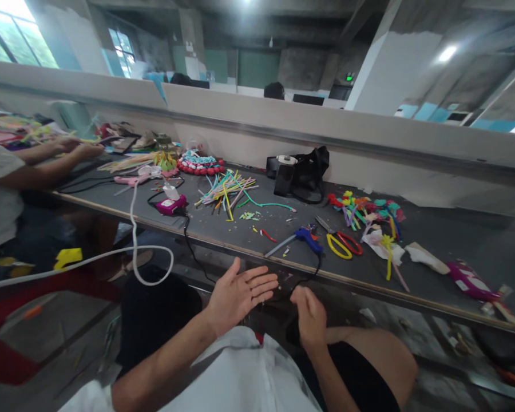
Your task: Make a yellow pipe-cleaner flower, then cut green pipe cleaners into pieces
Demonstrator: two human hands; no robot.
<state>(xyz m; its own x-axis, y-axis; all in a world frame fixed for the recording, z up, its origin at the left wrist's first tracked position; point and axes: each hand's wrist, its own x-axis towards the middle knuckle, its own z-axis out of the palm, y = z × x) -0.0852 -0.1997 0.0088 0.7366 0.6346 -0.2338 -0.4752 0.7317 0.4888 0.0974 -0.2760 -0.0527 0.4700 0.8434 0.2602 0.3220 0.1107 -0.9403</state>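
My left hand [242,294] is held palm up in front of the table edge, fingers stretched out and nothing resting on it that I can see. To its right, my right hand [311,316] is closed with curled fingers, over my lap. Whatever it may hold is hidden. A black cord runs down close to it from a blue glue gun [311,240], which lies at the table's front edge. Scissors [343,243] with yellow and red handles lie right of the glue gun. Farther back is a loose pile of coloured pipe cleaners [227,191].
Pipe-cleaner flowers [364,209], a black bag [313,171] and two magenta packages [171,205] stand on the dark table [240,234]. A white cable [134,229] hangs off the front edge. At the left, a co-worker's hands [86,150] are at the same table.
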